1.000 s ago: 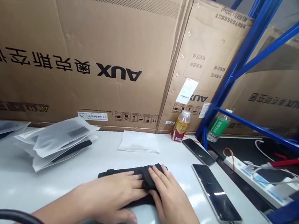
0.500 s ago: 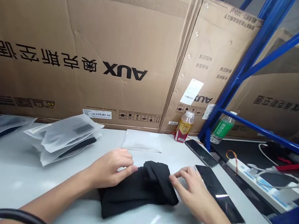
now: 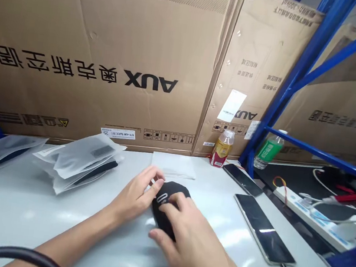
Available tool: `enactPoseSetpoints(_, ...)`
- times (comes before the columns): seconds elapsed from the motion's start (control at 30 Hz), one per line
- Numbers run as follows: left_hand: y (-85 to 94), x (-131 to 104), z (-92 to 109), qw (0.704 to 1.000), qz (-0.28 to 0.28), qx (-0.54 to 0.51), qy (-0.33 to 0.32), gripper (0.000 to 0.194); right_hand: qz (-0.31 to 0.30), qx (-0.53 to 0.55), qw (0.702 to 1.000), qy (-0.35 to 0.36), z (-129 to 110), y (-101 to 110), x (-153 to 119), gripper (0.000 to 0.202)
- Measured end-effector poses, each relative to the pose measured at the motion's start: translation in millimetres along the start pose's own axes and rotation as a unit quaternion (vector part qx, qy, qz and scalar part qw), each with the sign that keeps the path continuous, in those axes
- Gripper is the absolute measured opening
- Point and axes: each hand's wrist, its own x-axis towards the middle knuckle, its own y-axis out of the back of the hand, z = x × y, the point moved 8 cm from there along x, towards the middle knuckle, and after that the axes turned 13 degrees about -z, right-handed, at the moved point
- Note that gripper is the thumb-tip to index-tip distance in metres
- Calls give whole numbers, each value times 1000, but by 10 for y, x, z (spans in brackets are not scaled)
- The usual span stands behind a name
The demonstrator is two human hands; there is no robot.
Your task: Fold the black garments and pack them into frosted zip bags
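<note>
A black cloth (image 3: 164, 223), folded into a small bundle with a light printed mark on it, lies on the white table between my hands. My left hand (image 3: 139, 192) pinches its upper left edge between thumb and fingers. Over the right part of the cloth is my right hand (image 3: 189, 231), its fingers spread and bent, fingertips resting on the cloth near the mark and the thumb apart at the lower side. The lower right of the cloth is hidden behind this hand.
Frosted packets (image 3: 82, 160) lie at the left, and a flat clear bag (image 3: 173, 166) at the back. To the right are a drink bottle (image 3: 221, 150), two phones (image 3: 265, 230), a power strip (image 3: 311, 217) and a blue rack post (image 3: 288, 91). Large cartons (image 3: 96, 30) stand behind.
The black cloth has been folded smaller, and its printed mark now shows. My right hand has moved left onto it, while my left hand has shifted slightly up.
</note>
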Motion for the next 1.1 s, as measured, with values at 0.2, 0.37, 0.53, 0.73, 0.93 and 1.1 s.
enactPoseSetpoints(0.2, -356, -72, 54, 990, -112, 77, -46, 53, 105, 182, 977, 24, 298, 99, 19, 31)
enactPoseSetpoints(0.37, -657, -151, -102, 954, -265, 138, -16, 64, -27, 44, 999, 9, 445, -410, 49, 57)
enactPoseSetpoints(0.53, -586, -90, -24, 948, -285, 127, -56, 61, 5, -59, 998, -23, 374, -633, -91, 60)
enactPoseSetpoints(0.73, -249, 433, -336, 965, -143, 218, 4, 45, 19, -71, 997, 12, 258, -387, -154, 48)
enactPoseSetpoints(0.93, -325, 788, -633, 938, -185, 282, 81, 34, -75, -92, 986, 115, 293, -515, -286, 102)
enactPoseSetpoints(1.1, -467, 520, -458, 922, -223, 303, 88, 21, 32, -224, 960, 163, 293, -576, -768, 59)
